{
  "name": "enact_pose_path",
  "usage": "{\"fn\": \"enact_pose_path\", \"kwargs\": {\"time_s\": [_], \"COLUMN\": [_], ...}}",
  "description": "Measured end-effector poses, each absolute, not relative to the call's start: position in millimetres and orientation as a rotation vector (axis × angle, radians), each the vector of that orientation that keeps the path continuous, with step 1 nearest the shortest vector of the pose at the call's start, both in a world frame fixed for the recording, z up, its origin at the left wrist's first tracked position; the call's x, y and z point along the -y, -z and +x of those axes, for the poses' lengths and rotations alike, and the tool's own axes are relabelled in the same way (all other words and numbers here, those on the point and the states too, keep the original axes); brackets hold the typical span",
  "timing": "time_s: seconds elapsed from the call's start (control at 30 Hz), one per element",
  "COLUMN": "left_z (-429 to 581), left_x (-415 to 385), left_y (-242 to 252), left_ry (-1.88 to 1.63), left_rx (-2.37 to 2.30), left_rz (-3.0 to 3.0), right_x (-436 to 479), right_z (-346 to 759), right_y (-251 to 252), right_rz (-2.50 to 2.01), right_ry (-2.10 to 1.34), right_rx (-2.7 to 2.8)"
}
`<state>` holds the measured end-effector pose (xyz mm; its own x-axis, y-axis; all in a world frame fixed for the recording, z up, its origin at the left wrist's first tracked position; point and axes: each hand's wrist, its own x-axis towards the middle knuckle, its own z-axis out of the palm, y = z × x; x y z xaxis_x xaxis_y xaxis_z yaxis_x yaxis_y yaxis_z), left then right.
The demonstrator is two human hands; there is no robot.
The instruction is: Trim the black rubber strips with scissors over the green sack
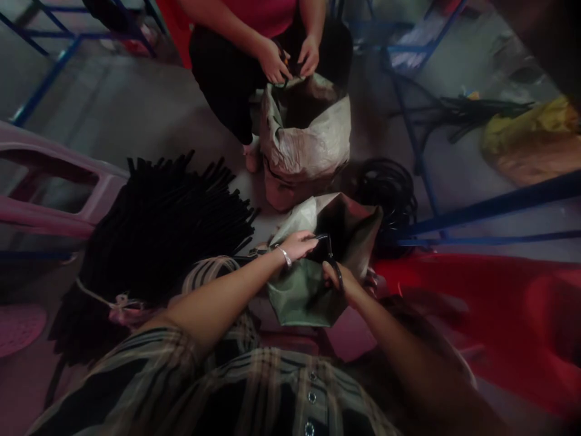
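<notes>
My left hand (301, 244), with a bracelet at the wrist, is closed on a thin black ribbed strip (322, 237) over the mouth of an open greenish sack (302, 300). Just right of it, my right hand (341, 281) is wrapped round the looped handles of black scissors (336, 270). The scissors' blades are dark against the sack's inside, so I cannot tell whether they touch the strip. Shadow hides what lies in the sack. A large bundle of black tubes (167, 224), tied with a pale cord, lies on my left.
Across from me a seated person's hands (276, 63) work above a second, whitish sack (308, 148). A coil of black tubing (385, 191) lies right of the sacks. Blue metal frames (494, 206), a pink plastic chair (54, 175) and a red surface (467, 309) surround the spot.
</notes>
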<state>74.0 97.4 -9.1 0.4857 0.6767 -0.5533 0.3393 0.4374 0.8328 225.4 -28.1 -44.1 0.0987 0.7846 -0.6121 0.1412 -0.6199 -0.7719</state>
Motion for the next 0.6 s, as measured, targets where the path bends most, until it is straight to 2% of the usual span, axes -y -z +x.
{"fn": "enact_pose_path", "kwargs": {"time_s": [0.2,0.6], "left_z": [76,82], "left_x": [-94,-85], "left_y": [15,22], "left_ry": [-0.263,-0.204], "left_rx": [-1.163,-1.210], "left_rz": [1.116,1.168], "right_x": [33,27], "right_z": [212,210], "right_y": [59,54], "right_rz": [-1.732,-1.742], "right_ry": [-1.721,-1.710], "right_rx": [0.729,0.906]}}
